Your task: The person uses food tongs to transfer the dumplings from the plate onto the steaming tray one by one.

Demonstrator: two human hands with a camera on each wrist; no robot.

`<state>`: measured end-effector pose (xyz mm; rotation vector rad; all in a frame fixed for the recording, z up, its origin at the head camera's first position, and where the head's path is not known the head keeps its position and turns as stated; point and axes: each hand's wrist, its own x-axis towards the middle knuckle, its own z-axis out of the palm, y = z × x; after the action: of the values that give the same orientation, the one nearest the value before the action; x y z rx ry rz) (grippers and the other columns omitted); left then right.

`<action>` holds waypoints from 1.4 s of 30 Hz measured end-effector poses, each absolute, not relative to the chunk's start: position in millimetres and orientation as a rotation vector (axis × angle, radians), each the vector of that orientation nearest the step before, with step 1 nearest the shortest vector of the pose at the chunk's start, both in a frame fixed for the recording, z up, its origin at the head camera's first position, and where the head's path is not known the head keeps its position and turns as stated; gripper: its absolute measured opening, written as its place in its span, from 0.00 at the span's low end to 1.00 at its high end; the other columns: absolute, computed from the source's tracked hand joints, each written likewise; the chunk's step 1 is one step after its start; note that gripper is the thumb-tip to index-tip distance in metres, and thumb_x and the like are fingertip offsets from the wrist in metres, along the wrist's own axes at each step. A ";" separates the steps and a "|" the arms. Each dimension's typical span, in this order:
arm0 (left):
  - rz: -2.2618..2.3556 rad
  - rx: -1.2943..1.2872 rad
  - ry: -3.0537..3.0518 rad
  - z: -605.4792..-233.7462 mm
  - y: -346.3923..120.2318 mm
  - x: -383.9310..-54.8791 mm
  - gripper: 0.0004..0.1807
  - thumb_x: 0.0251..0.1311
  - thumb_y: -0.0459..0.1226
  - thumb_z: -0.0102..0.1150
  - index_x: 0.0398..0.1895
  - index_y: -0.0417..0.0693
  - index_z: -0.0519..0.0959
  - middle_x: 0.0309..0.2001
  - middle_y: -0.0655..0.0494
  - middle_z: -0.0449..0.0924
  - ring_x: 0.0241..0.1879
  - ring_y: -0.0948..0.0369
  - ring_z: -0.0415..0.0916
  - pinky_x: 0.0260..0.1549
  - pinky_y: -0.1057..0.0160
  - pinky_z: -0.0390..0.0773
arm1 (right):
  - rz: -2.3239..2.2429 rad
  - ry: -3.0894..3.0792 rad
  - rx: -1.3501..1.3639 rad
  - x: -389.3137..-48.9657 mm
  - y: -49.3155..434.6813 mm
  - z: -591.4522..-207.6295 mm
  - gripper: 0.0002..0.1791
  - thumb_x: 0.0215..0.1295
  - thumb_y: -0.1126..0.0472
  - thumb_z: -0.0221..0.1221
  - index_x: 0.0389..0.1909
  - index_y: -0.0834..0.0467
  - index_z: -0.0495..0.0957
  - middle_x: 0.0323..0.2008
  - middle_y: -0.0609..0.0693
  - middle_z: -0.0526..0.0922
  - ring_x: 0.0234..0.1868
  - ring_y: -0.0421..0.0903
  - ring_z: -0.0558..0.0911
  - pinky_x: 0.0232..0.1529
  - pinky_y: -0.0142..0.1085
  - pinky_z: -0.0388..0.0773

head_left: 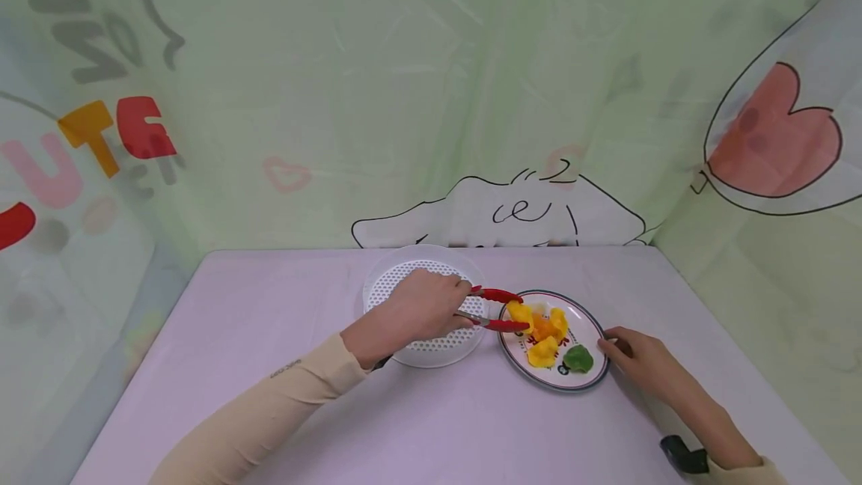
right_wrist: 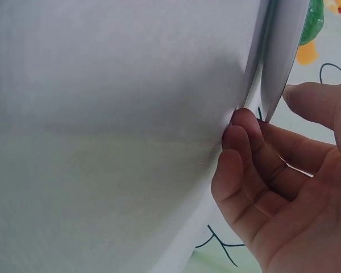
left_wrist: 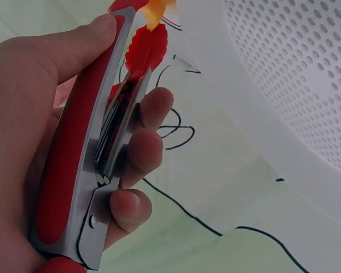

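Note:
My left hand (head_left: 431, 309) reaches over the white perforated tray (head_left: 438, 358) and grips metal tongs with red handles and red scalloped tips (head_left: 505, 326). In the left wrist view, the thumb lies on the upper red handle (left_wrist: 74, 136) and curled fingers bear on the other arm. The tong tips stand apart around a yellow crumpled piece (head_left: 519, 312) at the left side of a round plate (head_left: 583, 326); whether they squeeze it I cannot tell. My right hand (head_left: 643, 365) holds the plate's right rim, thumb above and fingers below.
More yellow and orange pieces (head_left: 542, 352) lie on the plate, along with a green piece (head_left: 578, 358) near its front right. The perforated tray stands just left of the plate. A pale cloth covers the table (head_left: 417, 425), and printed curtains (head_left: 404, 96) hang behind and at both sides.

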<state>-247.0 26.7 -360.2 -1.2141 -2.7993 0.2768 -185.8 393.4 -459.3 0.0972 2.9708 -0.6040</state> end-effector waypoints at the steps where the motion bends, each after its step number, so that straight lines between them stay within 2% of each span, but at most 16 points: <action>1: 0.260 -1.221 -2.795 -359.7 24.9 -247.3 0.30 0.62 0.62 0.60 0.58 0.54 0.78 0.48 0.61 0.84 0.36 0.63 0.78 0.34 0.65 0.80 | -0.602 2.971 0.098 -185.9 393.5 -459.4 0.27 0.74 0.51 0.56 0.58 0.72 0.73 0.43 0.64 0.83 0.39 0.51 0.79 0.46 0.49 0.83; 5: 0.190 -1.251 -2.780 -357.9 16.6 -248.2 0.29 0.63 0.62 0.59 0.58 0.55 0.78 0.49 0.63 0.84 0.39 0.64 0.80 0.36 0.64 0.81 | -0.600 2.974 0.088 -186.3 393.7 -459.1 0.28 0.74 0.50 0.56 0.58 0.72 0.73 0.43 0.64 0.83 0.39 0.51 0.79 0.45 0.49 0.83; 11: 0.145 -1.206 -2.840 -349.4 0.5 -247.5 0.33 0.63 0.64 0.57 0.64 0.56 0.75 0.57 0.62 0.82 0.47 0.62 0.82 0.43 0.62 0.82 | -0.600 2.975 0.098 -185.8 394.9 -461.2 0.28 0.74 0.50 0.56 0.58 0.71 0.73 0.42 0.61 0.84 0.39 0.49 0.78 0.45 0.48 0.83; 14: 0.075 -1.160 -2.872 -345.4 -16.7 -247.9 0.34 0.62 0.63 0.58 0.66 0.56 0.74 0.57 0.60 0.83 0.46 0.62 0.82 0.40 0.62 0.82 | -0.610 2.969 0.092 -185.7 395.5 -464.3 0.28 0.74 0.49 0.56 0.58 0.72 0.73 0.41 0.60 0.84 0.38 0.49 0.77 0.44 0.47 0.83; 18: -0.020 -1.084 -2.846 -342.9 -46.2 -249.7 0.31 0.62 0.62 0.60 0.60 0.54 0.77 0.44 0.62 0.85 0.34 0.65 0.79 0.30 0.65 0.78 | -0.618 2.968 0.063 -183.7 395.4 -466.6 0.27 0.74 0.50 0.55 0.57 0.71 0.74 0.41 0.59 0.84 0.38 0.48 0.78 0.43 0.46 0.83; 20: -0.037 -1.040 -2.834 -342.2 -59.5 -250.9 0.28 0.62 0.62 0.61 0.55 0.53 0.78 0.36 0.64 0.82 0.28 0.67 0.75 0.27 0.66 0.75 | -0.612 2.971 0.056 -182.9 395.5 -467.0 0.27 0.74 0.50 0.55 0.57 0.71 0.74 0.41 0.59 0.84 0.38 0.48 0.79 0.43 0.45 0.83; 24: -0.064 -0.967 -2.879 -344.3 -78.7 -253.5 0.23 0.61 0.59 0.64 0.47 0.52 0.79 0.28 0.65 0.77 0.25 0.67 0.71 0.24 0.67 0.71 | -0.601 2.978 0.062 -182.6 395.7 -464.3 0.27 0.74 0.50 0.55 0.57 0.71 0.74 0.40 0.59 0.84 0.38 0.48 0.78 0.42 0.45 0.82; 29: -0.068 -0.907 -2.979 -357.6 -90.3 -258.1 0.26 0.61 0.57 0.65 0.52 0.49 0.79 0.33 0.60 0.81 0.27 0.64 0.72 0.25 0.65 0.72 | -0.589 2.987 0.069 -184.4 396.0 -461.1 0.27 0.74 0.50 0.56 0.58 0.71 0.74 0.40 0.59 0.84 0.37 0.48 0.78 0.42 0.45 0.82; 36: -0.028 -0.863 -3.007 -381.5 -99.2 -266.2 0.25 0.61 0.58 0.64 0.49 0.48 0.80 0.33 0.59 0.81 0.27 0.63 0.71 0.25 0.64 0.71 | -0.600 2.983 0.076 -187.0 395.3 -460.6 0.27 0.74 0.50 0.56 0.57 0.71 0.74 0.42 0.62 0.84 0.38 0.49 0.78 0.44 0.47 0.83; 42: -0.076 -0.848 -3.039 -388.3 -100.0 -267.9 0.27 0.60 0.58 0.65 0.53 0.49 0.80 0.40 0.57 0.85 0.31 0.62 0.74 0.28 0.64 0.73 | -0.591 2.983 0.077 -187.2 396.6 -461.7 0.27 0.74 0.50 0.56 0.57 0.71 0.74 0.41 0.60 0.84 0.38 0.49 0.78 0.43 0.46 0.82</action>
<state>-267.9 -100.0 -388.3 -0.8483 -3.0386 -0.0757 -187.2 396.6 -461.7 0.0774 2.9830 -0.5909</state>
